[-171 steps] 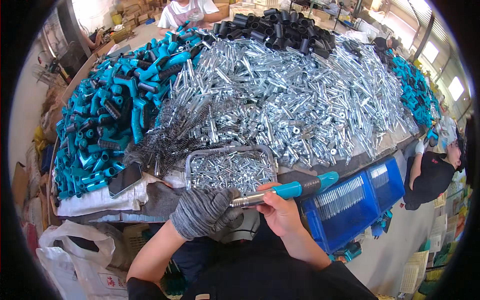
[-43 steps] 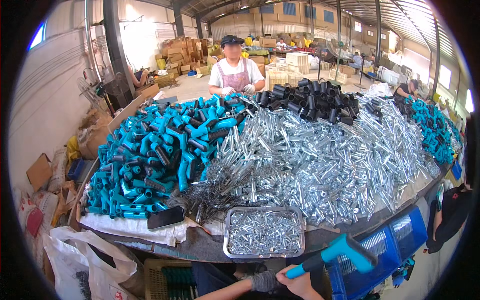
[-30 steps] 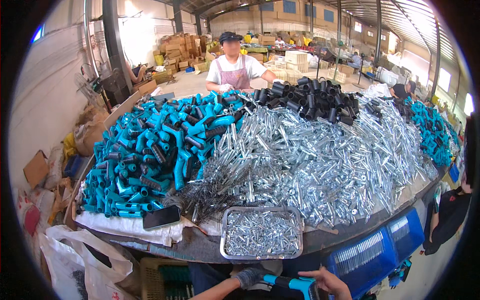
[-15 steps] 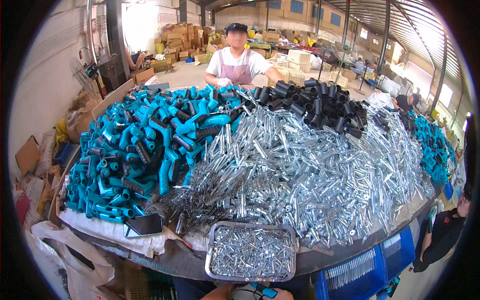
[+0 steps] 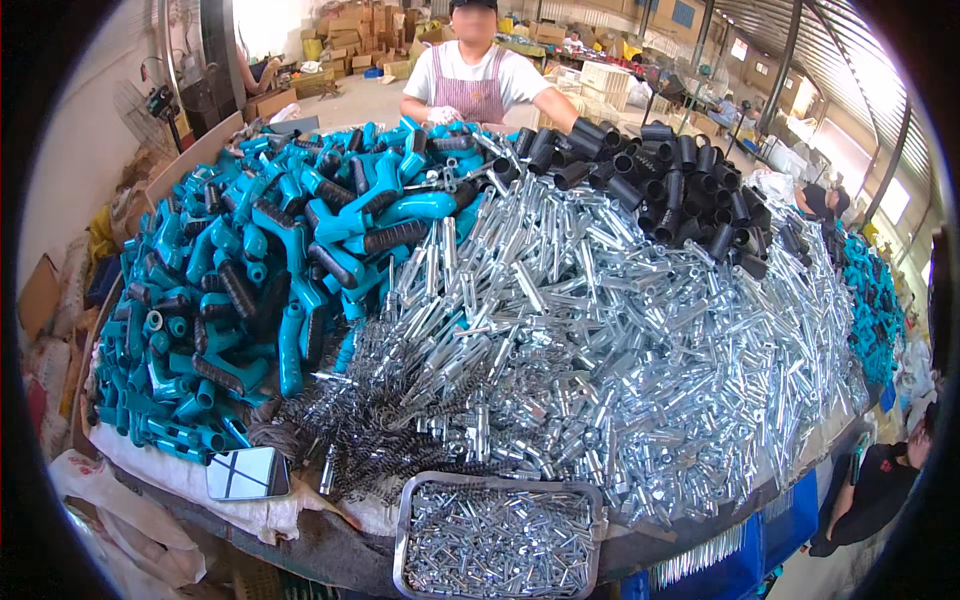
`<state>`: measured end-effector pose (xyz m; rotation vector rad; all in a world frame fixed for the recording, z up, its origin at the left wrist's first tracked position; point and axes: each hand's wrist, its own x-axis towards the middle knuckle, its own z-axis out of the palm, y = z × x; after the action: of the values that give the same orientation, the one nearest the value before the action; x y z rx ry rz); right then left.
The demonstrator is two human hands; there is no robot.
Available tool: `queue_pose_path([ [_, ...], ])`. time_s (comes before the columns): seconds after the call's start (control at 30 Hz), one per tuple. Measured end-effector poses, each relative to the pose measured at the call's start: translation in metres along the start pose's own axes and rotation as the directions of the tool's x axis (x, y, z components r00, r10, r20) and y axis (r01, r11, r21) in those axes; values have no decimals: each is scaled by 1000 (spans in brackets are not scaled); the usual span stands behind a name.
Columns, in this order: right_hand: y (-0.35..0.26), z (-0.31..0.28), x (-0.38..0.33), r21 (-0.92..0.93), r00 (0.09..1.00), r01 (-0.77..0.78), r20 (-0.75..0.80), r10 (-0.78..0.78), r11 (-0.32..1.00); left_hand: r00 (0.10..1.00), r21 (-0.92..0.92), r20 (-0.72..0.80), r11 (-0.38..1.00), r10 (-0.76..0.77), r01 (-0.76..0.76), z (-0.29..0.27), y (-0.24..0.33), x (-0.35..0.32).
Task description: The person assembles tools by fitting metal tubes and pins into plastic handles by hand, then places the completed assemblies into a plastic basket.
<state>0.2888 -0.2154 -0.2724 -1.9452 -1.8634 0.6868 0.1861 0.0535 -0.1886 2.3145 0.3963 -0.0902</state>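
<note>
Neither my left hand nor my right hand shows now. Nearest the lower edge stands a clear plastic tray [image 5: 402,535] filled with small metal pins [image 5: 500,535]. Behind it lies a tangle of dark coil springs [image 5: 400,425]. A broad heap of shiny metal rods and tubes [image 5: 640,350] covers the middle and right of the table. On the left are piled teal pistol-shaped handles [image 5: 290,340] with black grips. Black plastic tubes [image 5: 675,190] are heaped at the far right of the metal parts.
A phone [image 5: 248,473] lies on white cloth at the front left. Across the table a co-worker [image 5: 478,75] in a checked apron reaches toward the black tubes. Blue bins [image 5: 790,520] hang at the right front edge, beside another person [image 5: 870,495].
The view has tipped and come closer, so the table contents sit lower and larger. My hands, earlier at the bottom edge with a teal and black piece, have left the picture.
</note>
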Motion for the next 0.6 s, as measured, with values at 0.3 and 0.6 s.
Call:
queue_pose_path([
  [0.3,-16,-10,10,82,962,-16,274,-7,997,996,6,19,996,87,-88,-3,-10,8],
  [0.6,-41,-17,28,148,879,-16,473,-57,989,983,84,6,979,185,-184,-20,-3,9],
])
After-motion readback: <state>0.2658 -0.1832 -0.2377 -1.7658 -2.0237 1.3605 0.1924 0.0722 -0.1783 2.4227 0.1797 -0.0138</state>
